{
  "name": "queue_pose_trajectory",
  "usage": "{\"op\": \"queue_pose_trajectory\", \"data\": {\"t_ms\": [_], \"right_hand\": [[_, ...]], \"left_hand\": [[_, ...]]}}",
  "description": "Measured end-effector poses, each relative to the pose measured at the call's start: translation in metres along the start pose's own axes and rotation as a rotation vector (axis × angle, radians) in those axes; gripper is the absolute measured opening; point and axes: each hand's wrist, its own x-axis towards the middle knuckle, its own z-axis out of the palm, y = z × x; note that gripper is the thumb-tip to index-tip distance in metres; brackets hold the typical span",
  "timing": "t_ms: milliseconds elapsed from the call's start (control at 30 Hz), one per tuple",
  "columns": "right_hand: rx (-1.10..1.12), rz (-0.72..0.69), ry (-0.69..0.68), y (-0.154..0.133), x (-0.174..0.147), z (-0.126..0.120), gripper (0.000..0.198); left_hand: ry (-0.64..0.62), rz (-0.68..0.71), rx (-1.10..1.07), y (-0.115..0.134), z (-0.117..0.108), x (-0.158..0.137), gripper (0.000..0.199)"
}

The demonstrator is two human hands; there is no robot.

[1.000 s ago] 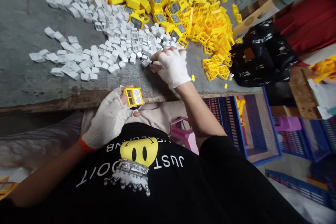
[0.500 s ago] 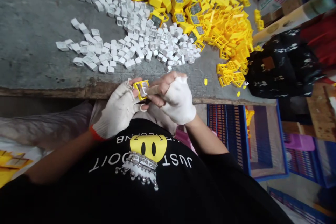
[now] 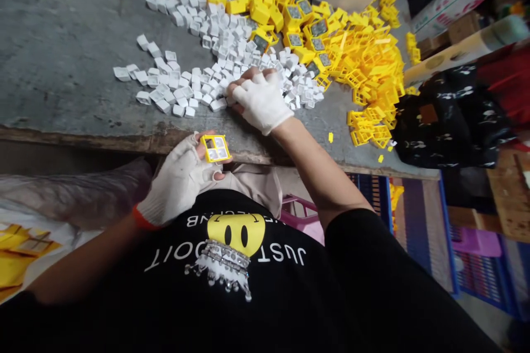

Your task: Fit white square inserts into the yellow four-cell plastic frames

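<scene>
My left hand (image 3: 178, 176), in a white fingerless glove with an orange cuff, grips a small yellow plastic frame (image 3: 216, 148) near the table's front edge. White pieces sit in three of the frame's four openings; the upper left opening looks dark. Reaching over the table, my right hand (image 3: 263, 100), gloved in white too, rests at the near side of a pile of small white plastic pieces (image 3: 186, 85). Its fingers are curled down into the pile, and their tips are hidden, so whatever they hold cannot be made out.
Yellow box-like parts with grey faces (image 3: 293, 14) lie behind the white pile. A heap of yellow frames (image 3: 364, 60) spreads to the right, beside a black patterned cloth bag (image 3: 447, 116). Blue crates (image 3: 447, 231) and a pink plastic stool (image 3: 302, 218) stand below the table edge.
My right hand has left the yellow frame and moved up and away to the white pile. My left hand keeps the frame, now turned with its openings facing up.
</scene>
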Motion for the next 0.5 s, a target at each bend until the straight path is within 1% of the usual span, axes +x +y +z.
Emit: {"op": "queue_pose_trajectory", "data": {"t_ms": [67,100,167,233,333,400,500], "right_hand": [[-0.006,-0.024,-0.030,-0.001,0.004,0.001,0.032],[-0.007,-0.012,-0.037,-0.003,0.000,-0.001,0.032],[-0.006,0.047,-0.065,-0.007,-0.013,-0.006,0.029],[-0.001,0.123,-0.129,-0.010,-0.026,-0.011,0.025],[0.002,0.207,-0.190,-0.010,-0.032,-0.010,0.023],[0.005,0.248,-0.165,-0.008,-0.034,-0.007,0.027],[0.048,0.311,-0.065,-0.001,-0.046,-0.006,0.032]], "left_hand": [[0.059,-0.008,-0.009,0.003,0.000,-0.002,0.035],[0.061,-0.006,-0.012,0.004,0.000,-0.003,0.035],[0.055,-0.003,-0.019,0.005,0.000,-0.003,0.035],[0.051,-0.016,-0.024,0.004,0.000,-0.001,0.032],[0.038,-0.036,-0.022,0.000,0.005,0.002,0.031],[0.019,-0.043,-0.015,-0.001,0.009,0.003,0.031],[-0.005,-0.036,-0.016,-0.002,0.012,0.002,0.031]]}}
